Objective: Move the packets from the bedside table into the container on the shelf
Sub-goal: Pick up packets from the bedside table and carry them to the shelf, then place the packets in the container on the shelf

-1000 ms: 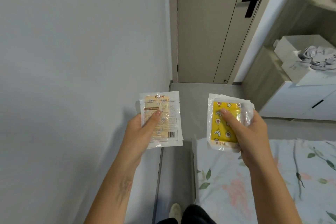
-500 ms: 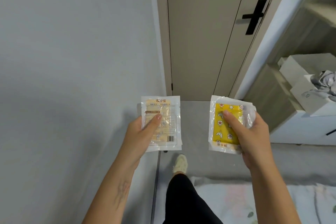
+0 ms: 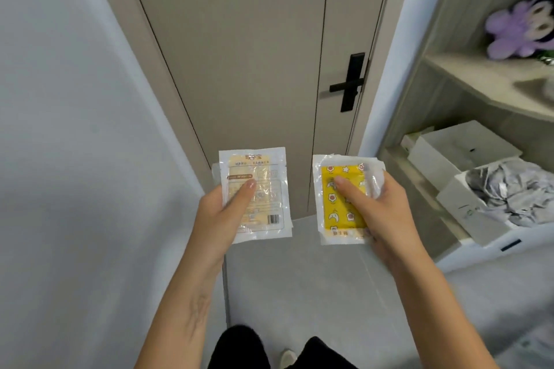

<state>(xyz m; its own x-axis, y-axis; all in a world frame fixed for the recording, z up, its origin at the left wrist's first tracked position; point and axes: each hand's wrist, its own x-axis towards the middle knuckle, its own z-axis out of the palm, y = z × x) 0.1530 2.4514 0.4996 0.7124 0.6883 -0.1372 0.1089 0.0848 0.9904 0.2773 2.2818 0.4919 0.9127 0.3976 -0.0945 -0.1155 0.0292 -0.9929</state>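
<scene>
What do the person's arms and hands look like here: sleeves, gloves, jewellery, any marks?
Both forearms are bare right to the bottom edge of the head view, with no sleeves showing. The left hand and right hand wear no gloves, and no rings, watch or bracelet show. Fingernails are short and unpainted. The left forearm shows a faint mark on its inner side. Dark trousers show below.

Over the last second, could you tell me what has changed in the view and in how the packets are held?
The person has walked off the bed side: the floral bedding has left the view, and the door and shelf have come closer, with a purple plush toy now showing. Unchanged: the left hand still grips the pale packets and the right hand the yellow packets, thumbs on top.
</scene>
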